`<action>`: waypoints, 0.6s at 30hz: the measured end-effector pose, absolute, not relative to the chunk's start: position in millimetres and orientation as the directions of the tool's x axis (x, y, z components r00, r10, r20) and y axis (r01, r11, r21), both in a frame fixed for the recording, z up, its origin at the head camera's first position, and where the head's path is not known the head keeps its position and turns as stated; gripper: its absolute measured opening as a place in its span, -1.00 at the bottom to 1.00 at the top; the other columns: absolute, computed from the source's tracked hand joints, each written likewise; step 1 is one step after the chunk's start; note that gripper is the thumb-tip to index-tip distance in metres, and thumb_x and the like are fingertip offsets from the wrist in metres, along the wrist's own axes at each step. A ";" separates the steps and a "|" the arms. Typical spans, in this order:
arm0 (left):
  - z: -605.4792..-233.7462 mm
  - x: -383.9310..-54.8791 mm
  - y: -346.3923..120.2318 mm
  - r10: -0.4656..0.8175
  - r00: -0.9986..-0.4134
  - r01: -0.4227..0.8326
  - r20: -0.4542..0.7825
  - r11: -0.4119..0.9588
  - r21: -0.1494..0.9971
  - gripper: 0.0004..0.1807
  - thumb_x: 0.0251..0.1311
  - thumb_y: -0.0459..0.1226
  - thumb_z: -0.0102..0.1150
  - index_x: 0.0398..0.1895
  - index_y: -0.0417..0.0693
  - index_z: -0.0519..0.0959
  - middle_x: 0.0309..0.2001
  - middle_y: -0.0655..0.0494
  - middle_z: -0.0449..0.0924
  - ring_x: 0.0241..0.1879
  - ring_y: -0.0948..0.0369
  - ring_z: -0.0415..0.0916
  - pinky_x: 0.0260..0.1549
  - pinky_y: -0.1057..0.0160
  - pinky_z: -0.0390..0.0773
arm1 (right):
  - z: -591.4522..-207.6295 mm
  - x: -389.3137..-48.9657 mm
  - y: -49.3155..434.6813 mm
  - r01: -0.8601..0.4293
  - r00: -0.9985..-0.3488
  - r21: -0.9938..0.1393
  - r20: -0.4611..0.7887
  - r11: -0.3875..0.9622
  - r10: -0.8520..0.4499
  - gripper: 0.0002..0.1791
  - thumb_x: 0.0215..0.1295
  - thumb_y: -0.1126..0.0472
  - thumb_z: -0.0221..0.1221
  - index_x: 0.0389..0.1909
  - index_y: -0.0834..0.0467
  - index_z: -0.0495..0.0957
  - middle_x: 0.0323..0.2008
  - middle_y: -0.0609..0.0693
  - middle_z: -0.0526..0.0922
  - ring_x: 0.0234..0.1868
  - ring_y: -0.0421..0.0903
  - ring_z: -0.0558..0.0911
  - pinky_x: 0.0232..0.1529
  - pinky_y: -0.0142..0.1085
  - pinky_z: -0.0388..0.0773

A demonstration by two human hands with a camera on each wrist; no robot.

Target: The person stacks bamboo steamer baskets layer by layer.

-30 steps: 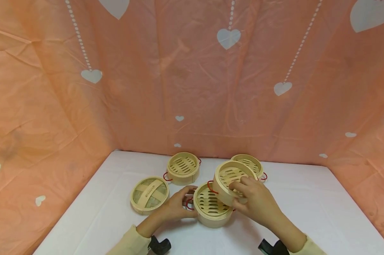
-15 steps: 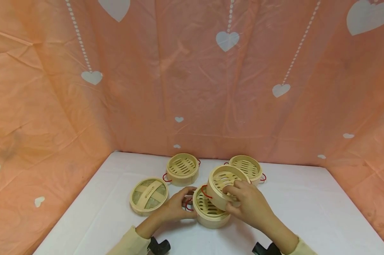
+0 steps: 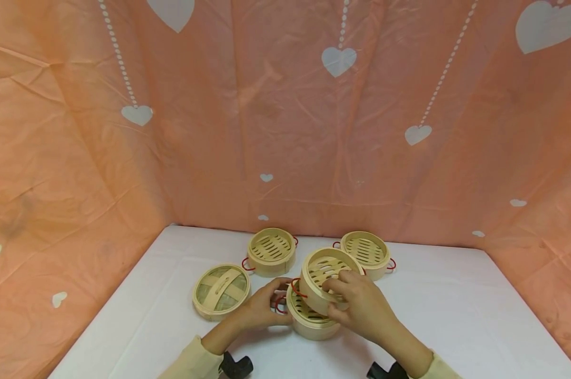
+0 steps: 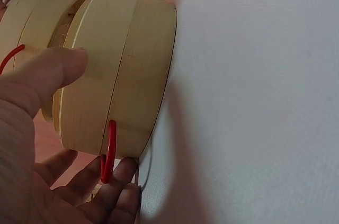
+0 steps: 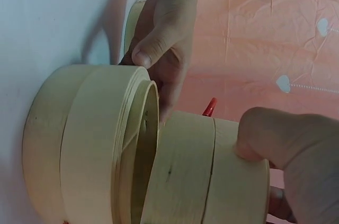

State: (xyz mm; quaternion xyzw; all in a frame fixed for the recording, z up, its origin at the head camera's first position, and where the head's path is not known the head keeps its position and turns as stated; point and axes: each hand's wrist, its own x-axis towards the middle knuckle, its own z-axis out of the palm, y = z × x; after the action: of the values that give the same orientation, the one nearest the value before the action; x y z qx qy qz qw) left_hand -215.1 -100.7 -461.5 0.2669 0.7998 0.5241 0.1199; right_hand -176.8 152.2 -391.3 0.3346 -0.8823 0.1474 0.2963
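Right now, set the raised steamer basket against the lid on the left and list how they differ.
The raised basket is held tilted over the lower basket by the right grip, while the lid lies on the white table. The raised basket is slotted inside; the lid has crossing bands on top. The raised basket has a red handle; the lid shows none. Both are round and pale wood-coloured.

Lid (image 3: 221, 291) left of lower basket (image 3: 314, 329), upper basket (image 3: 320, 287) above, two baskets (image 3: 271, 252) behind
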 end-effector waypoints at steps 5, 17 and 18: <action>-460.6 -214.7 -100.5 0.545 -0.836 0.275 0.064 0.316 0.908 -0.17 -0.04 -0.27 0.44 0.33 -0.09 0.26 0.18 -0.11 0.48 -0.02 0.22 0.55 -0.08 0.31 0.57 | -394.9 -176.7 147.8 -0.692 -0.584 -0.058 0.630 0.719 -0.512 -0.65 -0.34 0.17 0.34 -0.36 -0.08 0.62 -0.53 -0.28 0.34 -0.43 -0.31 0.36 -0.40 -0.39 0.33; -460.3 -214.4 -101.2 0.530 -0.845 0.295 0.070 0.354 0.887 -0.14 -0.10 -0.26 0.46 0.33 -0.11 0.26 0.10 -0.05 0.54 -0.11 0.27 0.55 -0.10 0.33 0.56 | -399.3 -173.0 135.5 -0.732 -0.545 -0.055 0.646 0.679 -0.535 -0.67 -0.36 0.17 0.37 -0.41 -0.08 0.59 -0.53 -0.27 0.38 -0.43 -0.29 0.43 -0.36 -0.33 0.42; -460.4 -214.2 -101.2 0.525 -0.848 0.294 0.066 0.364 0.884 -0.13 -0.11 -0.25 0.46 0.34 -0.10 0.26 0.09 -0.04 0.55 -0.11 0.28 0.54 -0.11 0.34 0.55 | -399.9 -172.9 134.9 -0.732 -0.546 -0.055 0.645 0.680 -0.535 -0.66 -0.36 0.17 0.37 -0.41 -0.08 0.59 -0.53 -0.27 0.38 -0.43 -0.29 0.43 -0.36 -0.33 0.42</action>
State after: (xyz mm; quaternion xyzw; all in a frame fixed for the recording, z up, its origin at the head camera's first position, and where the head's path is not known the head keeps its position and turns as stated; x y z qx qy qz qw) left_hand -214.2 -101.2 -460.4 0.2504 0.8180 0.5051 0.1143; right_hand -172.9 134.9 -399.9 0.3665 -0.8642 0.1609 0.3048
